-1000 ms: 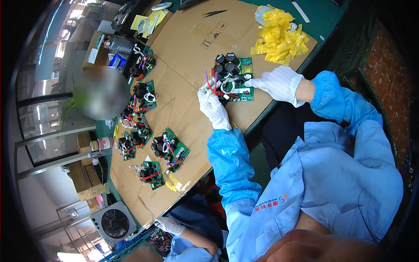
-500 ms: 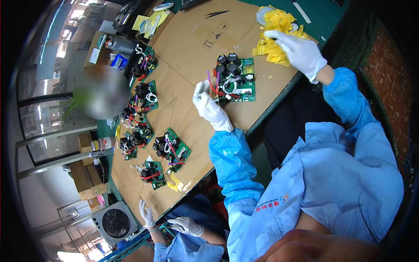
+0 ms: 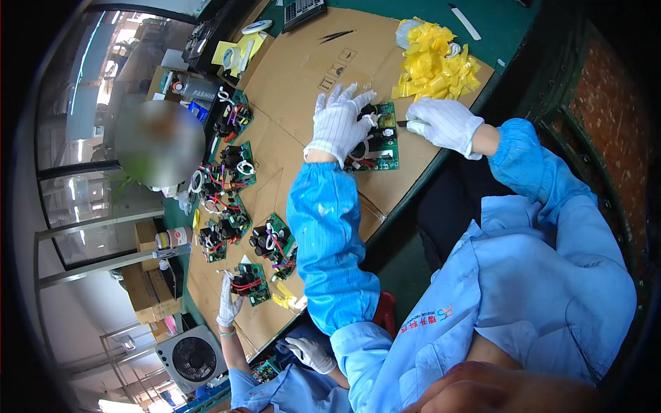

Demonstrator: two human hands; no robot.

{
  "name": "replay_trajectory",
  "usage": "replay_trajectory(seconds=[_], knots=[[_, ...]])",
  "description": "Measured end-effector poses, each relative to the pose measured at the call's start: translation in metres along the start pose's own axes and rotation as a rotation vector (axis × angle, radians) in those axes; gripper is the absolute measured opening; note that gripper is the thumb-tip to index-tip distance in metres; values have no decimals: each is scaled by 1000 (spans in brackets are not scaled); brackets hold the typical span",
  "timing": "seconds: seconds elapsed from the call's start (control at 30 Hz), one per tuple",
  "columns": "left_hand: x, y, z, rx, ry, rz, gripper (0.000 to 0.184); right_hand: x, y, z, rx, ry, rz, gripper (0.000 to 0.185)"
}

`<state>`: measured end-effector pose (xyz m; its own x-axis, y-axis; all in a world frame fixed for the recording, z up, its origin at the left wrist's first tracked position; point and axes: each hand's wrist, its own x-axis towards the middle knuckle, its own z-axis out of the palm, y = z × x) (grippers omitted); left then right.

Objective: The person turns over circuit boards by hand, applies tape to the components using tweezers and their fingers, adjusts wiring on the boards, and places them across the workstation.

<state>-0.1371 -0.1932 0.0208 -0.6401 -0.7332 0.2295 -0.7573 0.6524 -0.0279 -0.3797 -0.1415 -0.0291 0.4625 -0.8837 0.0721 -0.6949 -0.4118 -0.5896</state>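
Observation:
A green circuit board [image 3: 390, 153] with black cylindrical capacitors, a white wire loop and a yellow component lies on the cardboard-covered table. My left hand [image 3: 337, 125], in a white striped glove, is over the left part of the board, hiding most of the capacitors. Its fingers are spread, with the thumb close to the wires. At the board's right edge, my gloved right hand [image 3: 444, 125] is closed, and a short dark tool [image 3: 402, 123] pokes out of it toward the board. Its exact kind is hidden. Just above lies a heap of yellow tape pieces [image 3: 437, 62].
Several more circuit boards [image 3: 234, 168] stand along the left of the cardboard [image 3: 275, 103]. A co-worker's gloved hand [image 3: 228, 303] touches one board [image 3: 249, 283]. Tweezers [image 3: 336, 36], a calculator [image 3: 303, 14] and a white strip [image 3: 465, 22] lie at the top. A fan [image 3: 195, 358] stands lower left.
My left hand has moved up onto the board with its fingers spreading. My right hand has come down from the yellow tape to the board's edge. The co-worker's hand has reached a board.

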Motion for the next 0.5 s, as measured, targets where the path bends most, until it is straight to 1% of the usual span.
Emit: replay_trajectory(seconds=[0.07, 0.1, 0.17, 0.3, 0.37, 0.5], knots=[[8, -5, 5, -243, -322, -179, 52, 7, 3, 8, -84, 10, -45, 23], [12, -3, 3, -242, -326, -171, 52, 8, 3, 9, -80, 14, -38, 23], [19, 3, 1, -241, -430, -259, 49, 9, 4, 11, -63, -44, -22, 26], [24, 4, 9, -220, -452, -291, 43, 9, 3, 11, -51, -99, 6, 27], [25, 5, 12, -152, -417, -279, 36, 9, 4, 13, -50, -60, -19, 27], [23, 6, 20, -85, -373, -278, 31, 1, 3, 29, -111, 0, -21, 23]])
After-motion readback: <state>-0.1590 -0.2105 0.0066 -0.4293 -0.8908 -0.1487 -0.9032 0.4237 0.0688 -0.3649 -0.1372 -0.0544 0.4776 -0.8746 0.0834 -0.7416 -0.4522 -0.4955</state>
